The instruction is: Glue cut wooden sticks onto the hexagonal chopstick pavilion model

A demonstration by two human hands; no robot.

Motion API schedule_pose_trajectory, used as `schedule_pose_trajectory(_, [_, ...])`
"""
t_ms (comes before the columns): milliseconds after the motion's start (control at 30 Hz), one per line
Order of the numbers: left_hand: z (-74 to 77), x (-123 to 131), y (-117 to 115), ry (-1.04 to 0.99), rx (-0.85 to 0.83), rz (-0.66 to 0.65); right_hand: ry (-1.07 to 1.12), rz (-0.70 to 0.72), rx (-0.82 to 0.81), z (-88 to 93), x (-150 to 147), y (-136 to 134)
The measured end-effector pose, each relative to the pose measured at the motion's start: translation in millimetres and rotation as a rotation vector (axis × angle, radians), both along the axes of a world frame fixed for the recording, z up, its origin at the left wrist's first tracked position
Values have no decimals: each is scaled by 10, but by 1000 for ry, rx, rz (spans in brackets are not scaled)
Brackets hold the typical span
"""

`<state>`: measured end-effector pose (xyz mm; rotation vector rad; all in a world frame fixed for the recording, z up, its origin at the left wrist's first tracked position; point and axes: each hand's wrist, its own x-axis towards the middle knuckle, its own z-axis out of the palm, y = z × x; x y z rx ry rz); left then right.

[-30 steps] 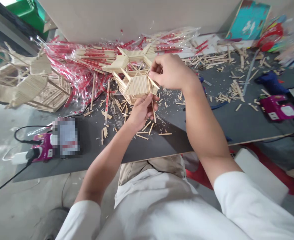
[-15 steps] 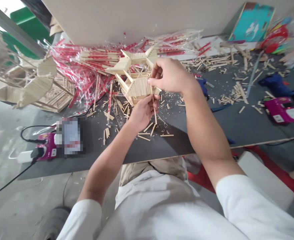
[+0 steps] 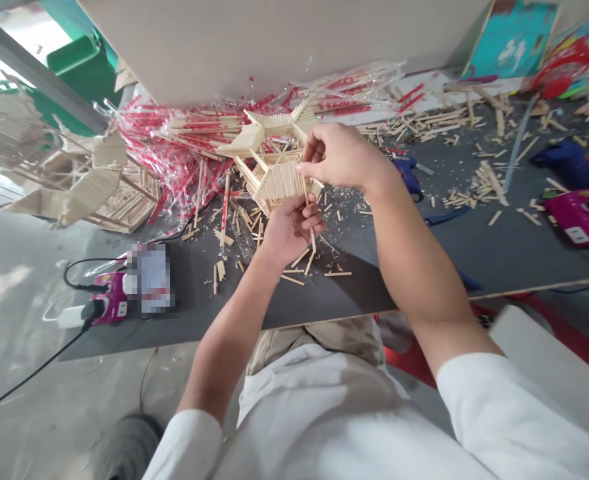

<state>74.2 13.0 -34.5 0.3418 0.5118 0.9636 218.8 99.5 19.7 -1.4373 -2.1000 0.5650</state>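
Note:
A small openwork model built of thin wooden sticks, with slatted panels and a flared, pointed roof, stands at the middle of the table. My right hand pinches the upper end of a thin wooden stick against the right edge of the model's front panel. Just below, my left hand has its thumb and fingers curled around the same stick, close under the model. The stick's lower end pokes out past my left fingers. Part of the model's right side is hidden behind my right hand.
Behind the model lie plastic-wrapped red and wooden sticks. A larger stick model stands left. Cut pieces litter the dark table. Blue glue guns and purple power strips with cables are at the sides.
The fingers of my left hand have loosened a little and shifted along the stick. My right hand keeps its pinch at the panel edge. The whole view has swung slightly left.

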Motion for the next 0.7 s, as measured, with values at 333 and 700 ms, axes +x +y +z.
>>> schedule_pose_trajectory(333, [36, 77, -16, -80, -59, 68, 8, 50, 17, 2, 44, -15])
schedule_pose_trajectory(700, [97, 113, -30, -47, -110, 131, 1, 61, 76, -26, 65, 2])
